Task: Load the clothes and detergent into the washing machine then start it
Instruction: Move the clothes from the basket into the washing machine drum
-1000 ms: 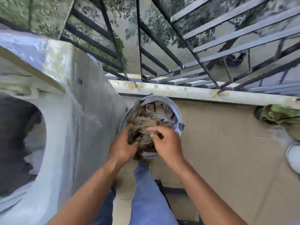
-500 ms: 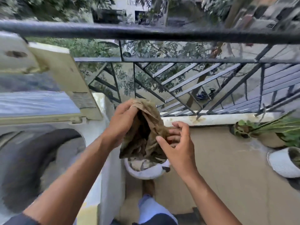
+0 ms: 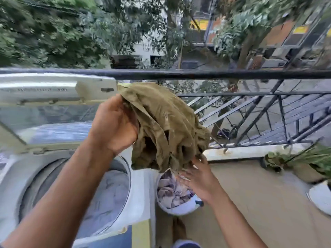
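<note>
My left hand (image 3: pixel 114 126) grips the top of a crumpled olive-brown garment (image 3: pixel 166 129), held up above the right edge of the washing machine (image 3: pixel 141 192). My right hand (image 3: pixel 200 178) is under the garment's lower hem, fingers spread and touching the cloth. The top-loader's lid (image 3: pixel 53 90) stands raised and the round drum (image 3: pixel 105 196) holds pale cloth. On the floor to the machine's right stands a white bucket (image 3: pixel 180 210) with several more clothes in it. No detergent is in view.
A black metal railing (image 3: pixel 215 74) runs across just behind the machine and bucket. Potted plants (image 3: pixel 304 161) and a white pot (image 3: pixel 320 196) sit on the tan floor at the right. My foot (image 3: pixel 179 228) is beside the bucket.
The olive garment came up out of the bucket and now sits higher and closer to the drum. My right hand dropped from the cloth's side to its lower hem. The view tilted up.
</note>
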`<state>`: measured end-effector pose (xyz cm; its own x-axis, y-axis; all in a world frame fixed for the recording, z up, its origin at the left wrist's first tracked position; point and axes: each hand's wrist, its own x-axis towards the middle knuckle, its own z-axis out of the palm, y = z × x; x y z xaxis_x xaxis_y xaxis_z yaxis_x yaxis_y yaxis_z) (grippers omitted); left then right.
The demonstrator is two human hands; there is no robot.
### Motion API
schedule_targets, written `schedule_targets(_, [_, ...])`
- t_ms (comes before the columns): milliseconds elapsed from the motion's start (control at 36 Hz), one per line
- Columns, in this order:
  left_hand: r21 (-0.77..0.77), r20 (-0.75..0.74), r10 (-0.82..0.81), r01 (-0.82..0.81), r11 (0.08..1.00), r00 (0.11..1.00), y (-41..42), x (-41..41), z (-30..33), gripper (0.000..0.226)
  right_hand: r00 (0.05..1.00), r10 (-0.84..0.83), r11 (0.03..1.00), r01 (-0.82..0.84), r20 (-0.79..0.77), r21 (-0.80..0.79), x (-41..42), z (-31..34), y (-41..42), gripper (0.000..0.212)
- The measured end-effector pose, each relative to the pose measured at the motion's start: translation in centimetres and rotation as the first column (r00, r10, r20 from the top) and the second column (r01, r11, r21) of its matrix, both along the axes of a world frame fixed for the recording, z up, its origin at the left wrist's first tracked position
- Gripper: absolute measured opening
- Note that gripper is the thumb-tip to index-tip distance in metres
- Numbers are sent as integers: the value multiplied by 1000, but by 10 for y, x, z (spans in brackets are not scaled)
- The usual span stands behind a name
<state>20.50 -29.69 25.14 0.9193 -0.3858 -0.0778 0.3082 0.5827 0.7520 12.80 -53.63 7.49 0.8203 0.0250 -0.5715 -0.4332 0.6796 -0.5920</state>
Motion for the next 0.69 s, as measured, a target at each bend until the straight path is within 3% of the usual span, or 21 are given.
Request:
schedule_targets(111, [19,7,105,-105,994,994,53,-13,-9,37,986,-40,999,39,163,6,11,36,22,40])
schedule_targets(222, [105,-17,182,-179,978,983,117,-26,-30,52,940,-26,998,44,341,-46,18,82,37,19])
schedule_targets(306, [283,-31,289,-269,921,957,161,-40,-51,58,869,50,998,-25,493,-56,21,112,53,21])
schedule_targets(417, [568,19,404,-343,749,914,227,-62,-85,33,782,149,986,-163,605,-32,24,145,94,33])
schedule_targets(472, [725,87,383,-322,609,920,262,-76,-100,28,750,185,974,-225,635,-18,25,155,122,38])
schedule_targets(528, [830,81,250,-204,520,965,295,-86,-111,14,731,200,963,-270,653,8,28,162,151,39])
schedule_targets(556, [868,55,148,-121,481,987,311,-90,-113,31,723,207,957,-288,660,16,30,165,165,39])
schedule_targets(639, [837,-137,-24,128,532,990,347,-99,-112,57,685,237,935,-353,689,29,36,175,201,37])
schedule_targets(694, [822,-114,-88,144,551,990,359,-102,-110,76,666,248,920,-390,703,44,41,179,220,46])
